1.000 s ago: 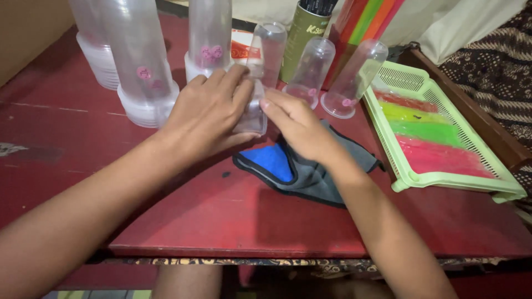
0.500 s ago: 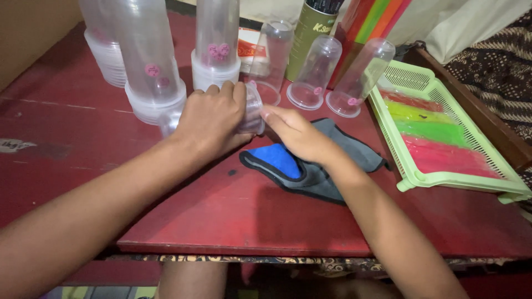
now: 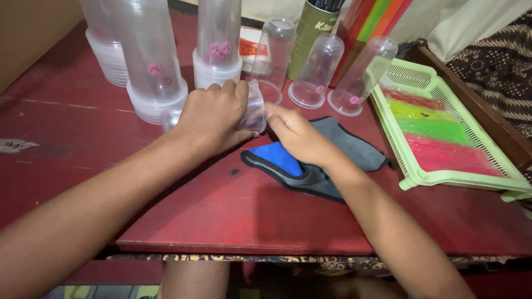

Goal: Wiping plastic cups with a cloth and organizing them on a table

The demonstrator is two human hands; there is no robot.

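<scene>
Table: one red wooden table (image 3: 221, 221), its front edge nearest the camera, both forearms reaching across it.
Cloth: one grey pouch-like cloth (image 3: 354, 147) with a blue panel lies flat on the table, partly under the right wrist.
Left hand: left hand (image 3: 213, 116) is curled around one clear plastic cup (image 3: 254, 108) lying on its side, fingers wrapped over the top and closed on it.
Right hand: right hand (image 3: 296, 133) rests over the cloth, fingers held narrow and close together, their tips at the cup's open mouth; whether they pinch anything there I cannot tell.
Cup position: held just above the table, between the two hands, just in front of the cup stacks.
Tray: one pale green slotted tray (image 3: 460, 177) at the right, holding stacked coloured sheets in red, yellow-green, green and pink.
Cup stacks: three tall stacks of clear cups (image 3: 149, 55), upside down, behind the left hand.
Leaning stacks: three more clear cup stacks (image 3: 318, 69) tilt beyond the right hand.
Can: one olive-green can (image 3: 310, 33) stands farthest back.
</scene>
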